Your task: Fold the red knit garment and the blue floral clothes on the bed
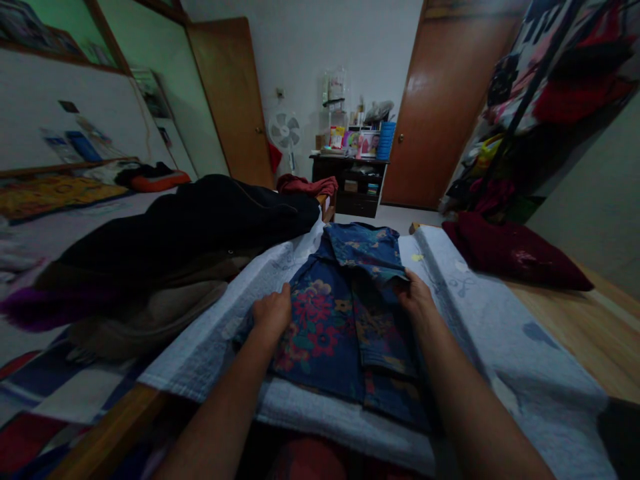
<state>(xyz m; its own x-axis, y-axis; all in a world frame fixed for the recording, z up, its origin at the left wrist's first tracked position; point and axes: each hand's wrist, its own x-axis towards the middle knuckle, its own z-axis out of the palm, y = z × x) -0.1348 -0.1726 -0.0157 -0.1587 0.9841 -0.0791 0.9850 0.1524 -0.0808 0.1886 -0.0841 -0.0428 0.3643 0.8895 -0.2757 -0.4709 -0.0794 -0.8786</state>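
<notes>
A dark blue garment [325, 320] with red and pink flowers lies partly folded in front of me; whether it is a shirt or trousers I cannot tell. My left hand [273, 313] is closed on its left edge, with the fingertips hidden. On the other side, my right hand [414, 293] pinches the edge of a folded-over layer and lifts it slightly. Beneath the garment a pale blue-grey quilted cloth [480, 313] covers the surface.
Dark clothes [200, 213] are heaped to the left, over a bed. A maroon cushion [515, 253] rests at right on bare wood [565, 320]. Farther back stand a fan [285, 130] and a black cabinet [350, 180]. Clothes [575, 87] hang at the upper right.
</notes>
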